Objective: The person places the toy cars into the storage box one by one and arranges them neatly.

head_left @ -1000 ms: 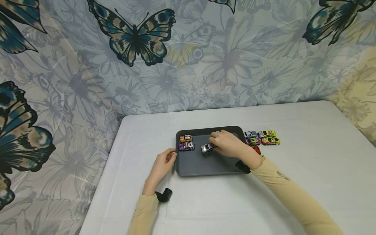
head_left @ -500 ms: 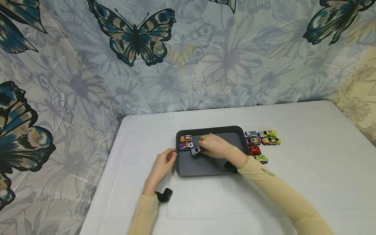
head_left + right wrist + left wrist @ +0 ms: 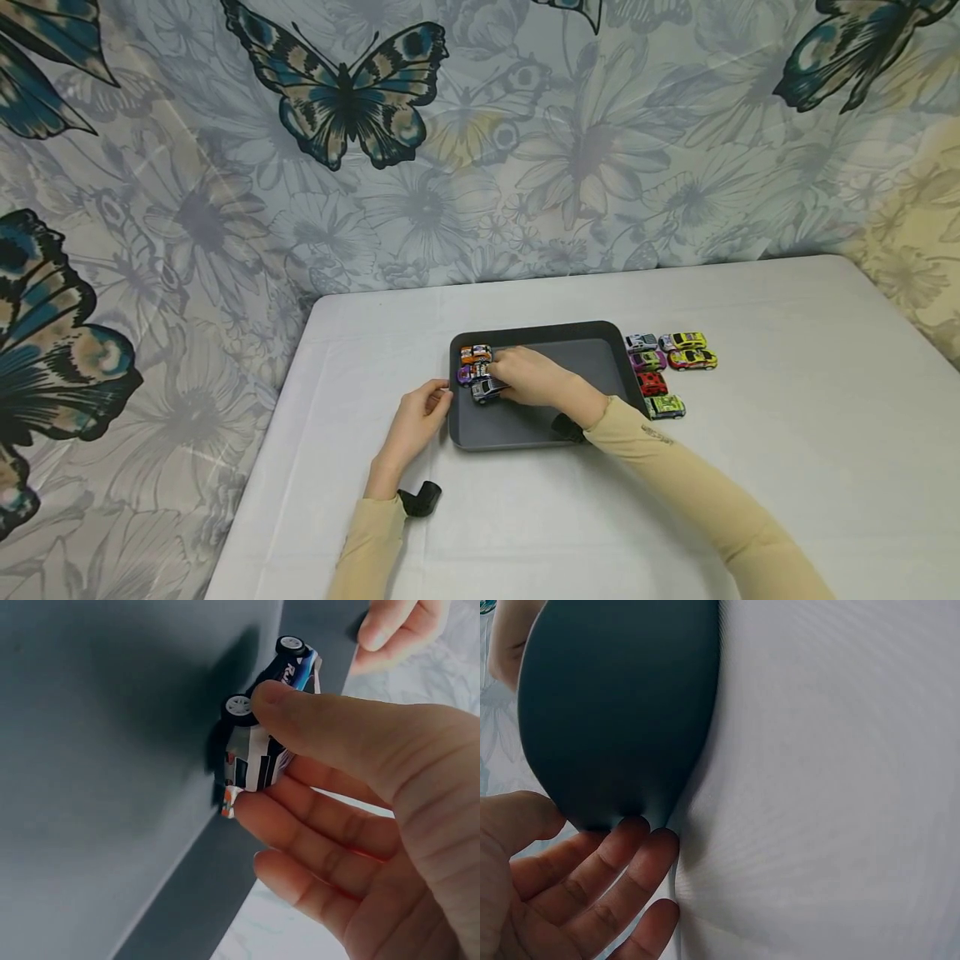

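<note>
My right hand (image 3: 534, 379) pinches a silver-and-black toy car (image 3: 486, 391) between thumb and fingers, low inside the dark grey baking tray (image 3: 540, 437). In the right wrist view the held car (image 3: 255, 757) shows a white-spoked wheel and a striped body. Directly behind it in the tray are a purple toy car (image 3: 465, 375), partly hidden by the fingers, and an orange-and-white toy car (image 3: 476, 353). At the tray's left side, my left hand (image 3: 418, 421) holds the edge, thumb by the rim and fingertips against the outer wall, as the left wrist view shows.
Several toy cars stand on the table right of the tray, among them a red car (image 3: 652, 383), a green car (image 3: 665, 407) and a yellow car (image 3: 692, 359). A white cloth (image 3: 480, 533) covers the table. Butterfly-patterned fabric (image 3: 427, 208) hangs behind it.
My right hand has carried the silver car leftward across the tray, up beside the purple car. The red and green cars have come into full view. The left hand stays put.
</note>
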{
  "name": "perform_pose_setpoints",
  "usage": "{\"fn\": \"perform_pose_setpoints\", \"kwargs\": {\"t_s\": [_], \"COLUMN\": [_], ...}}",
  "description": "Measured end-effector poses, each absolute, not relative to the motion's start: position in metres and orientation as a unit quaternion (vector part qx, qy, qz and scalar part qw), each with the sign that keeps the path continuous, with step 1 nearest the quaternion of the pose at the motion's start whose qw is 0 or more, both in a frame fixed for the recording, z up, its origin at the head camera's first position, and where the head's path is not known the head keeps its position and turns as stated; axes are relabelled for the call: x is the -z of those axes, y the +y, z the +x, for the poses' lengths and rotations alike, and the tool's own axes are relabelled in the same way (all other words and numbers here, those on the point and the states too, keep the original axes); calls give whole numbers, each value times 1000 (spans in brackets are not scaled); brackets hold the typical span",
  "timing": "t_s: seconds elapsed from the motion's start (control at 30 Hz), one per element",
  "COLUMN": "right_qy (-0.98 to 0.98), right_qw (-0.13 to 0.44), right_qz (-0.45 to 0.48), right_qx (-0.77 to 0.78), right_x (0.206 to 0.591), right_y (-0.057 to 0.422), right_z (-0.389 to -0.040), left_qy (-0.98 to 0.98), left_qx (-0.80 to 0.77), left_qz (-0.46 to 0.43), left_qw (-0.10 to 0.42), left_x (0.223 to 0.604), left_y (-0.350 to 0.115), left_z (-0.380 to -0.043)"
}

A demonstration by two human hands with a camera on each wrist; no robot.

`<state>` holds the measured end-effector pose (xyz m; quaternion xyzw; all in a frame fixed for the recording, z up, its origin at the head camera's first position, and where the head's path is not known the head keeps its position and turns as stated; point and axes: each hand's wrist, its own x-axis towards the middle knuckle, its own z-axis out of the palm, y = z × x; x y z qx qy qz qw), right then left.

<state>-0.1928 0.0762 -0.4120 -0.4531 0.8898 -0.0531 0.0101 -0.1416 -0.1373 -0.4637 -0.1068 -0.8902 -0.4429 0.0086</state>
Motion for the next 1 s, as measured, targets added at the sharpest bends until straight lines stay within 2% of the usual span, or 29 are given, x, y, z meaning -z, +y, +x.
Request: {"fn": "perform_pose_setpoints", "kwargs": {"t_s": [0.53,1.0], "right_qy": [891,892], "right_qw": [33,20], "right_qz": [-450,-449], "right_qx": [60,52], "right_x": [416,418], "right_y": [58,53], "right_z": [-195,-195], "left_qy": [-894,-890], "left_qx": [434,441], "left_qz": [-109,-110], "left_qw": [14,15], "left_x": [467,465], "left_y": [-138,-138], "left_z": [-143,-142]}}
